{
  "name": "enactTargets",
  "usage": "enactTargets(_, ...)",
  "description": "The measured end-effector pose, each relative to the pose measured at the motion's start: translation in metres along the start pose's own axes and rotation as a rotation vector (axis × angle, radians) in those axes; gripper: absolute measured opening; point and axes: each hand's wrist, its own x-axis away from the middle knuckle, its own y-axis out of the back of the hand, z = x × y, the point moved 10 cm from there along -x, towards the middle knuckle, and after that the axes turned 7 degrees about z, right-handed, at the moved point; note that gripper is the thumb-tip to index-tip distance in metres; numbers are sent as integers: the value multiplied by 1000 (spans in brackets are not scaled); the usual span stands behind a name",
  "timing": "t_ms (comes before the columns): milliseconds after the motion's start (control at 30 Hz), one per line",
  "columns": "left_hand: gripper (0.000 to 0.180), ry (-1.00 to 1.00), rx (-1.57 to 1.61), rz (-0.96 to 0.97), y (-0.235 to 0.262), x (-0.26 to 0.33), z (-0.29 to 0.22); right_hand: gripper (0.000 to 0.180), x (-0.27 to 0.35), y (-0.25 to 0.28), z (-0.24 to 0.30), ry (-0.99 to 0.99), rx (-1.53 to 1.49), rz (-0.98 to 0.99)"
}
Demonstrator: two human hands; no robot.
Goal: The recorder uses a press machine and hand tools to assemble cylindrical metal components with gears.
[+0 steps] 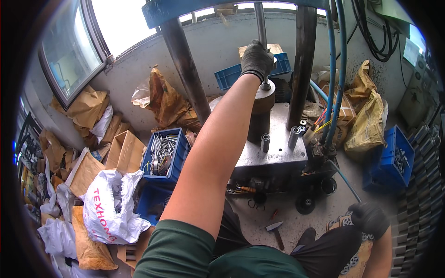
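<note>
My left hand (257,58), in a dark grey knit glove, is raised and wrapped round the upright metal rod (261,25) under the press's top beam. Its fingers partly hide what they grip. Below it a thin shaft (265,85) stands in a thick round metal collar (263,99) on the steel press table (278,160). Low on the right, my right hand (369,218), in a black glove, is closed at the end of a thin blue lever (345,180). Short metal sleeves (265,142) stand upright on the press table, several at its right side.
Dark press columns (185,69) and blue hoses (334,74) flank the work. A blue crate (169,171) of metal pins, a white sack (111,208) and paper bags lie left. Another blue crate (389,160) is right. A hammer (276,234) lies near my feet.
</note>
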Motion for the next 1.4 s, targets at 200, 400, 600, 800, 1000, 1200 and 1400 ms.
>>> enactTargets(200,37,0,-8,-37,2,0,3,29,-1,7,8,-49,-1,29)
enactTargets(400,37,-11,9,-55,3,0,4,31,0,21,0,-105,-201,-119)
enactTargets(600,37,-4,11,-47,1,1,2,31,0,2,-5,-100,-75,56)
enactTargets(800,36,-5,5,-26,0,2,6,23,-1,52,-1,-23,-251,-377)
enactTargets(1000,40,43,31,-74,6,1,18,17,-45,161,-10,50,71,-1042)
enactTargets(1200,31,9,192,-51,-9,4,8,18,-105,221,-59,6,182,-1113)
enactTargets(1400,25,-467,55,-342,11,57,5,20,-141,210,-87,-3,224,-1069)
